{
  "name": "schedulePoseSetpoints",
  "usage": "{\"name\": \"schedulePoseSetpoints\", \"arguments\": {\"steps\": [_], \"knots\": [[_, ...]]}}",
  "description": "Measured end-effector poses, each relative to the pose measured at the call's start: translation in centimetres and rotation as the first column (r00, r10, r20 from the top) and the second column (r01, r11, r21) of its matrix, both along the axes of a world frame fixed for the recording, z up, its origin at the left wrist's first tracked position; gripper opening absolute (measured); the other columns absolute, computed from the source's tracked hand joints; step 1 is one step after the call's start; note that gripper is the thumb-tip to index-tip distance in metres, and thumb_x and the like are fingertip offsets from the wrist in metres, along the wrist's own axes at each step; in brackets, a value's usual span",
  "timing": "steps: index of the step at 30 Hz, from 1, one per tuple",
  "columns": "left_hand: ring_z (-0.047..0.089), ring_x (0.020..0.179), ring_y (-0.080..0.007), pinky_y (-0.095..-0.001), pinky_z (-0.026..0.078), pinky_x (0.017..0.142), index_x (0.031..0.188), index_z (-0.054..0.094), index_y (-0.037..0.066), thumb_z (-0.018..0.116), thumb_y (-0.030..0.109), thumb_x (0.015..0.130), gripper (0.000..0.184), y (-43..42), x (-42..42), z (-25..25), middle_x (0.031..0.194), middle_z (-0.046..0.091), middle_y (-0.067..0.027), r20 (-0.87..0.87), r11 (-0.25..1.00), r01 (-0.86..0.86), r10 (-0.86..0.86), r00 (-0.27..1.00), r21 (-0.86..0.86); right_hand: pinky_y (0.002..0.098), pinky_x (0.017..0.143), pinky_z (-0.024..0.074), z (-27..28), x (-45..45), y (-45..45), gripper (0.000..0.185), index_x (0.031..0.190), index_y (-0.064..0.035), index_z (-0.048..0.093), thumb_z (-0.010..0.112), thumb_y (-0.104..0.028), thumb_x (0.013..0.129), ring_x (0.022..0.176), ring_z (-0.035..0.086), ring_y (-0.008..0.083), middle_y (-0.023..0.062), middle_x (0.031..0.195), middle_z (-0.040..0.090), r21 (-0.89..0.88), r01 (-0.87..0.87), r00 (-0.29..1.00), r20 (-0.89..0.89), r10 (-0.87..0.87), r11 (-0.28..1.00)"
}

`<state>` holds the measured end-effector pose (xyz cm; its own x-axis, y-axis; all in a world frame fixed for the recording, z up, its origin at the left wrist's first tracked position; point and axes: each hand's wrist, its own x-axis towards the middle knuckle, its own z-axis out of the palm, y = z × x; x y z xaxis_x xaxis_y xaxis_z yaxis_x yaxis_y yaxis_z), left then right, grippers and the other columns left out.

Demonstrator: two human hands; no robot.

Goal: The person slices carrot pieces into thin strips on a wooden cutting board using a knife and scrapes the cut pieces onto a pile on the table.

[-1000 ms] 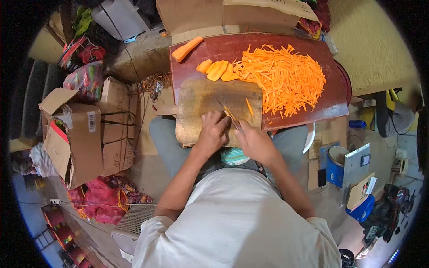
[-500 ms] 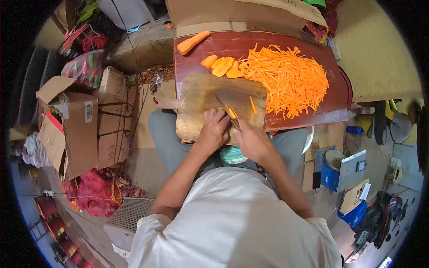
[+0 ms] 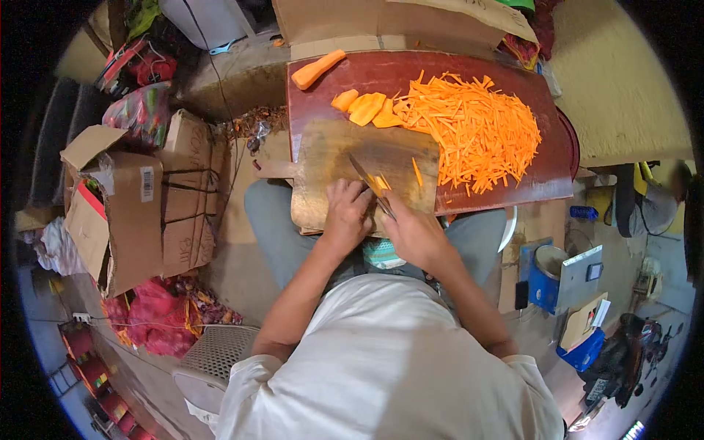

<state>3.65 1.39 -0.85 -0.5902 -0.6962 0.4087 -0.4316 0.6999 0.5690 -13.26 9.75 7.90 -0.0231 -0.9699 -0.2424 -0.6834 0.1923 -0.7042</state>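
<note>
My right hand (image 3: 408, 233) is closed on a knife (image 3: 367, 179), whose blade points up and left over the wooden cutting board (image 3: 323, 158). My left hand (image 3: 348, 214) has its fingers bent and pressed together beside the blade; what lies under the fingertips is hidden. Cut carrot strips (image 3: 380, 182) lie against the blade's right side, and one loose strip (image 3: 417, 171) is farther right on the board. Beyond the board are carrot slices (image 3: 367, 108), a large heap of carrot sticks (image 3: 480, 132) and a whole peeled carrot (image 3: 318, 70).
The board rests on a dark red tabletop (image 3: 367, 70) over my lap. Cardboard boxes (image 3: 132, 216) stand at the left, and a cardboard panel (image 3: 330, 22) is behind the table. A blue container (image 3: 544, 282) is at the right. Another person (image 3: 653, 209) is at the far right.
The view has shifted slightly, moving the table a little to the right in view. The knife blade shows more broadly and has tilted beside my left fingers. Both hands stay near the same place on the board.
</note>
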Motion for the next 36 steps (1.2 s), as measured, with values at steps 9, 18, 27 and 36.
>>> {"name": "schedulePoseSetpoints", "arguments": {"steps": [9,18,27,36], "knots": [[0.059,0.1,-0.0366,-0.049,0.045,0.089,0.104,0.076,0.001,0.078,-0.002,0.073,0.032,-0.1,-0.1,-0.5,0.107,0.068,-0.0129,-0.078,1.0,0.002,-0.001,0.997,0.019,0.0624,0.088,0.0525,0.0,0.4,0.6,0.047,0.15,0.0004,0.051,0.057,-0.019,0.108,0.104,0.068,0.0565,0.0374,0.109,0.07,0.009,-0.006,0.999,0.041,0.006,1.0],[0.058,0.098,-0.0368,-0.0488,0.044,0.09,0.101,0.074,0.001,0.076,-0.003,0.068,0.033,-0.1,0.0,-0.6,0.103,0.066,-0.0122,-0.097,1.0,-0.006,0.007,0.995,0.012,0.0663,0.083,0.0521,1.0,-0.2,2.7,0.036,0.14,-0.0036,0.051,0.055,-0.021,0.11,0.102,0.068,0.0579,0.0372,0.106,0.07,-0.009,0.006,0.995,0.099,-0.005,1.0],[0.057,0.098,-0.0363,-0.0486,0.044,0.089,0.099,0.074,0.0,0.076,-0.001,0.067,0.032,-0.1,-0.1,-0.8,0.101,0.063,-0.0128,-0.114,1.0,-0.021,0.019,0.993,-0.013,0.0663,0.084,0.0512,1.2,-0.1,1.6,0.033,0.136,-0.0026,0.053,0.055,-0.023,0.11,0.104,0.067,0.059,0.0373,0.107,0.07,-0.075,0.011,0.983,0.184,0.003,0.997],[0.057,0.1,-0.0362,-0.0489,0.044,0.09,0.103,0.075,0.001,0.075,0.0,0.066,0.037,0.0,-0.1,-0.8,0.106,0.065,-0.0124,-0.076,1.0,-0.019,0.018,0.997,-0.016,0.0607,0.087,0.0541,0.3,0.2,0.0,0.041,0.144,-0.0021,0.055,0.059,-0.021,0.108,0.107,0.068,0.0566,0.0344,0.111,0.072,0.056,0.074,0.988,0.132,-0.081,0.996]]}}
